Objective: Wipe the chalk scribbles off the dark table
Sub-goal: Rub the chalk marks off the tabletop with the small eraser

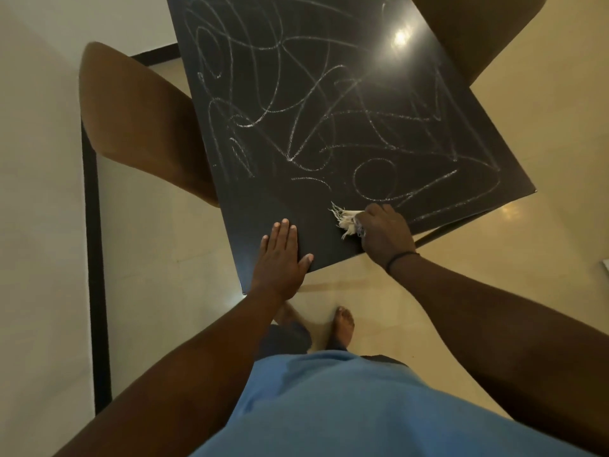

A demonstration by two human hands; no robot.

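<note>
Two hands are on the table: the left hand (280, 258) lies flat with fingers straight and together, palm down on the near corner, while the right hand (384, 234) is curled around one pale cloth (346, 221), whose frayed fringe sticks out toward the left and touches the tabletop near the front edge. A dark band (400, 257) circles the right wrist. The one dark table (263, 199) is covered in white chalk scribbles (313, 103), loops and zigzags across nearly the whole top; the strip nearest the person, between and around the hands, shows bare dark surface. A ceiling light glares off the far right of the top. Two brown chairs stand by it, one chair (138, 117) at the left side and another chair (471, 31) at the far right corner. The floor (461, 258) is glossy cream tile, with a black skirting line (94, 258) along the pale wall at left. Two bare feet show below the table edge.
</note>
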